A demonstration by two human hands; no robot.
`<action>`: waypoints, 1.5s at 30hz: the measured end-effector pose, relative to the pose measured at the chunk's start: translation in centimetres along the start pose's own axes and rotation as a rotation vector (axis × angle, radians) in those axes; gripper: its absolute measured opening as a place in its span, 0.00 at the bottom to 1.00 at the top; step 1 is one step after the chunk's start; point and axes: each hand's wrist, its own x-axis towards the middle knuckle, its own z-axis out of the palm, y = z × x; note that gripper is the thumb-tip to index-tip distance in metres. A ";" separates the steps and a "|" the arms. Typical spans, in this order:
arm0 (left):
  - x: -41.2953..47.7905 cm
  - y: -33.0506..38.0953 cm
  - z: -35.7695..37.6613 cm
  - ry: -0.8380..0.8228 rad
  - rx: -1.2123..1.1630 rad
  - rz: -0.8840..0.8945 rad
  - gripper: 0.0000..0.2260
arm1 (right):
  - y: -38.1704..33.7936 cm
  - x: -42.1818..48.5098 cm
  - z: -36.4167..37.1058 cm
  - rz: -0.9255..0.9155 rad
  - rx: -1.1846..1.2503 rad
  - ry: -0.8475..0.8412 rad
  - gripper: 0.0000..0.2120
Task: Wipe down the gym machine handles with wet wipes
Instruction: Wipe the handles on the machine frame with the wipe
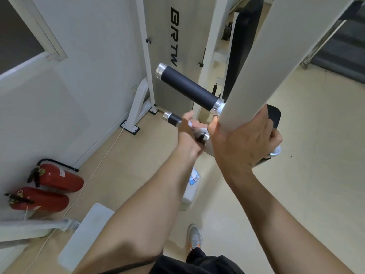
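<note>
A white machine arm [276, 56] runs down from the top right and carries two black foam handles with silver end caps. The upper handle [187, 88] is bare. My left hand [189, 133] is wrapped around the lower handle [172, 118] with a white wet wipe [197, 127] pressed under the fingers. My right hand [243, 139] grips the bottom end of the white arm. A wet wipes pack [194, 177] lies below on a white machine part.
Two red fire extinguishers [49, 186] lie on the floor at the left by the wall. A white cable [98, 167] trails across the beige floor. The machine's white frame [146, 56] and black seat pad [243, 46] stand behind. My shoe [194, 238] shows at the bottom.
</note>
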 end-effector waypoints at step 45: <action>-3.8 -0.4 -2.5 0.128 0.379 0.222 0.13 | 1.2 -0.7 -1.0 -0.097 -0.049 -0.051 0.41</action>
